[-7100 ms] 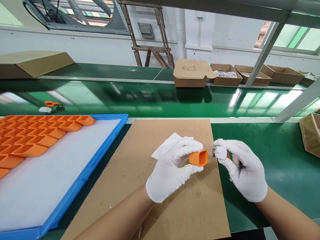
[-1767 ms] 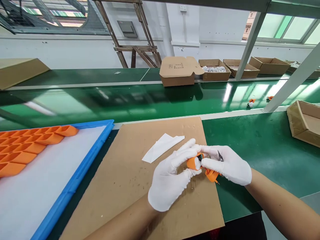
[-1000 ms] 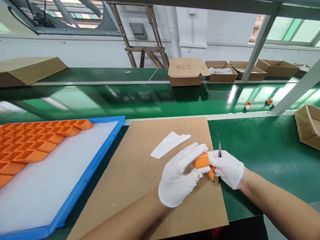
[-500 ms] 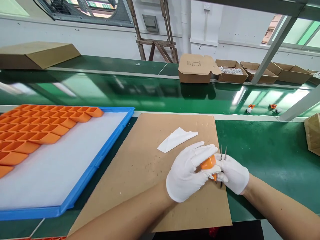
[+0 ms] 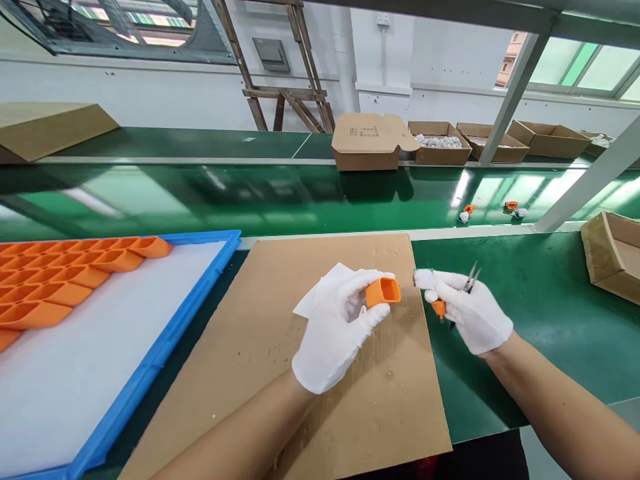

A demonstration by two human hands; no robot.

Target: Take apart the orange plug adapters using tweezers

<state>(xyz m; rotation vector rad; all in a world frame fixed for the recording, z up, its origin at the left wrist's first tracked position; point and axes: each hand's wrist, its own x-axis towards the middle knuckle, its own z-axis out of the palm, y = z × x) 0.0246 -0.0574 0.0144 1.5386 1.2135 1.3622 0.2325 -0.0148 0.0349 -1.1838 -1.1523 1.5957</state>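
Note:
My left hand [image 5: 336,330], in a white glove, is closed on an orange hollow housing [image 5: 384,291] between thumb and fingers. The housing's open end faces right, above the cardboard sheet [image 5: 360,413]. To the right, over the green bench, my gloved right hand [image 5: 465,310] is closed around metal tweezers [image 5: 471,279], whose tips point up. It also grips a small orange part [image 5: 439,308] that shows below the fingers; the rest of that part is hidden. A folded white cloth or paper [image 5: 320,293] lies on the cardboard, partly behind my left hand.
On the left, a blue-rimmed tray [image 5: 165,353] holds rows of orange housings [image 5: 65,277]. Two small orange-and-white parts [image 5: 467,213] lie on the green conveyor [image 5: 280,207]. Cardboard boxes [image 5: 440,157] line the far shelf. A brown box [image 5: 613,260] stands right; a metal post [image 5: 585,177] slants nearby.
My hands have moved apart: the left goes left with the orange housing, the right goes right with the tweezers and the small orange part. The camera view has shifted right.

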